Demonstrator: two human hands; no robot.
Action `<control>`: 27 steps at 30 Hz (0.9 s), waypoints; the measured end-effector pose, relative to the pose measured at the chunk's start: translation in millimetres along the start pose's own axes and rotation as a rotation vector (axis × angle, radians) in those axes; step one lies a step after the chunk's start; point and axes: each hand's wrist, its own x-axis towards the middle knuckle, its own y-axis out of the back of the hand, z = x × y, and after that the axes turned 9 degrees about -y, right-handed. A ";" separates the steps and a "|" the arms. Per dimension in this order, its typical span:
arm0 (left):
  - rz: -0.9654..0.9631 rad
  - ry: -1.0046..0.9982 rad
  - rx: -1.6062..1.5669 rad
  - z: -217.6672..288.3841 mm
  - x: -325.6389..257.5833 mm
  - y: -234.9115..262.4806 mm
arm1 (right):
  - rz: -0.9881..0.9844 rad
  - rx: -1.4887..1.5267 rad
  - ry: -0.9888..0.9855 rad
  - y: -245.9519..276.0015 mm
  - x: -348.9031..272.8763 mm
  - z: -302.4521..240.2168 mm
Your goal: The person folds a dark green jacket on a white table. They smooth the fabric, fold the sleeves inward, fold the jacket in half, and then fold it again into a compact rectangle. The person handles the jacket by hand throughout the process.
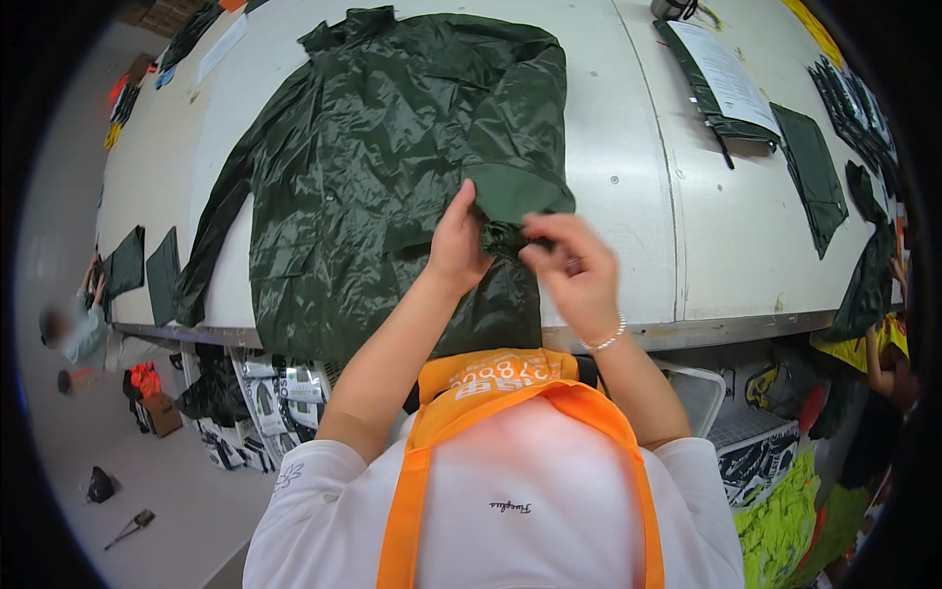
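Note:
A dark green, shiny rain jacket (363,177) lies spread on the white table, its collar toward the far edge. Its right-hand sleeve is bent down toward me and ends in a gathered, bunched cuff (502,238), with a smoother matte green flap (515,191) above it. My left hand (459,240) is closed on the sleeve end, thumb up along the flap. Beside the cuff, on its right, my right hand (579,275) is curled with its fingers pinched together. Motion blurs those fingertips, and what they hold cannot be made out.
Folded dark green garments (812,177) and a paper sheet (726,79) lie on the table's right. A metal cup (673,9) stands at the far edge. Under the table are packaged goods (285,393) and bright yellow-green cloth (780,520). Other people work at far left and right.

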 end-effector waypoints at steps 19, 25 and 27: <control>0.017 -0.162 0.185 -10.0 -35.5 -7.7 | 0.003 -0.366 0.030 26.2 -21.0 -10.6; 0.048 -0.283 0.657 -16.5 -19.9 6.8 | 0.092 -0.251 -0.020 37.7 -22.9 -17.7; 0.158 -0.413 0.943 -25.1 -21.2 -1.4 | 0.094 -0.181 0.028 35.9 -22.8 -24.5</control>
